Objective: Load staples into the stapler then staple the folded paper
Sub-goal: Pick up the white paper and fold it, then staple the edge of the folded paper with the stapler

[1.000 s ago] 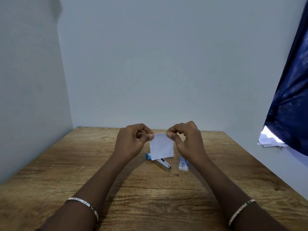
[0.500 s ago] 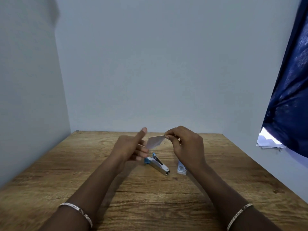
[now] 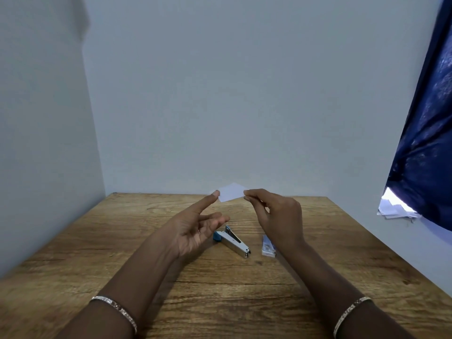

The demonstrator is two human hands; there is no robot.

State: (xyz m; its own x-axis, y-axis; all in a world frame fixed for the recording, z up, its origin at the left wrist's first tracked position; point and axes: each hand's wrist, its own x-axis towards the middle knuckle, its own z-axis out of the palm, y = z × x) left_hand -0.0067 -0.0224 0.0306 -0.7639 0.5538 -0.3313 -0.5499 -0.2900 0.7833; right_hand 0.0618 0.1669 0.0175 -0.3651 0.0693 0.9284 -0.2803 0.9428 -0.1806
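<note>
— Where's the paper?
— My right hand (image 3: 278, 216) pinches the small white folded paper (image 3: 231, 192) aloft; my left hand (image 3: 195, 228), fingers spread, touches its other edge. The stapler (image 3: 232, 241) lies below on the table (image 3: 97, 241).

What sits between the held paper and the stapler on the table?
Nothing visible. The right hand pinches the folded paper in the air above the wooden table; the left hand is open, one fingertip at the paper's edge. The stapler lies below between the hands, the staple box to its right.
</note>
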